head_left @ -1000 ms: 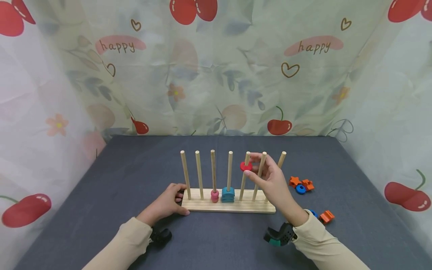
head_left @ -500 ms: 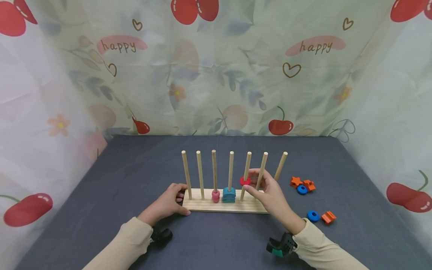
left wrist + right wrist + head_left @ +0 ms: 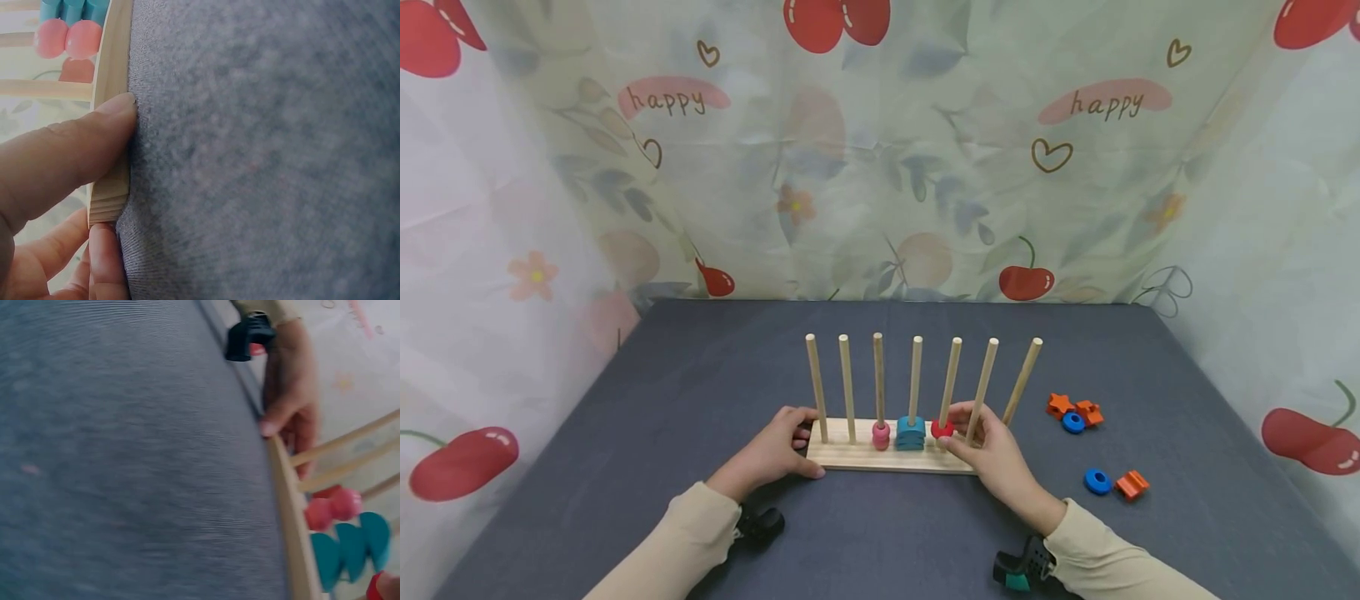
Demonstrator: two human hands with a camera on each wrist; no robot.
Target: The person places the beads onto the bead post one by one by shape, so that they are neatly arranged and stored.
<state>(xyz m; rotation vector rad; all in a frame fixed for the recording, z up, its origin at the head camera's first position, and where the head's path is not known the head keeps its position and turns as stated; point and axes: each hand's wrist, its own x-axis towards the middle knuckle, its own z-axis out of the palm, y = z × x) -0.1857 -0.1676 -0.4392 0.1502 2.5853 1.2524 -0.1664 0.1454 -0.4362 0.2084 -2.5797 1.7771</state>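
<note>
Left hand [image 3: 769,451] and right hand [image 3: 1000,465] curled

The pegboard [image 3: 880,459] stands on the table [image 3: 880,542], lower centre of the head view, left hand [image 3: 777,448] at its left end. Loose pieces [image 3: 1132,485] lie right of the right hand [image 3: 996,462].

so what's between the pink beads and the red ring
In the head view, a stack of teal half-round pieces on the middle peg stands between the pink beads and red ring.

Soft, even light fills the head view, the cloth [image 3: 460,208] palest at far left and right. Faint shadow darkens the surface [image 3: 865,533] below the left sleeve [image 3: 677,525]. The left wrist view pales at upper left; the right wrist view is blurry.
</note>
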